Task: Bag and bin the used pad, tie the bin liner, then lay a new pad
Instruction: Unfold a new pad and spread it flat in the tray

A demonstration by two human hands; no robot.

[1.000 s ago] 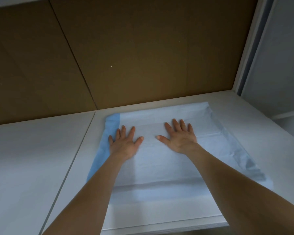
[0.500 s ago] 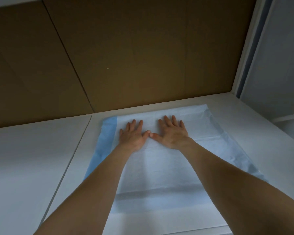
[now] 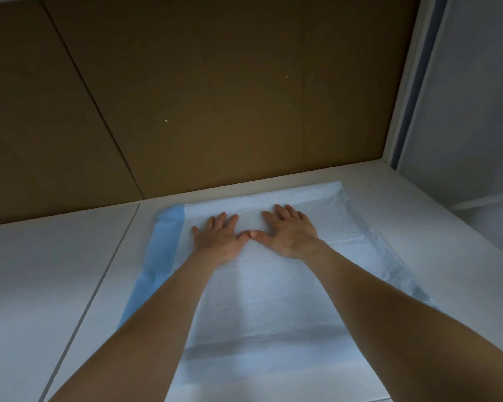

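Note:
A new white pad (image 3: 262, 300) with a blue strip along its left edge lies unfolded on the white surface (image 3: 55, 285). My left hand (image 3: 218, 239) rests flat on the pad's far part, palm down, fingers spread. My right hand (image 3: 291, 233) lies flat beside it, also palm down. The two thumbs touch near the pad's middle line. Neither hand holds anything. Creases cross the pad near its front. No used pad, bag or bin is in view.
A brown board wall (image 3: 215, 97) rises just behind the pad. A white frame post (image 3: 407, 82) and a pale side panel (image 3: 471, 111) close off the right. A seam (image 3: 99, 285) runs through the white surface left of the pad.
Both hands slid inward and farther back across the pad until the thumbs met. The view shifted slightly toward the wall.

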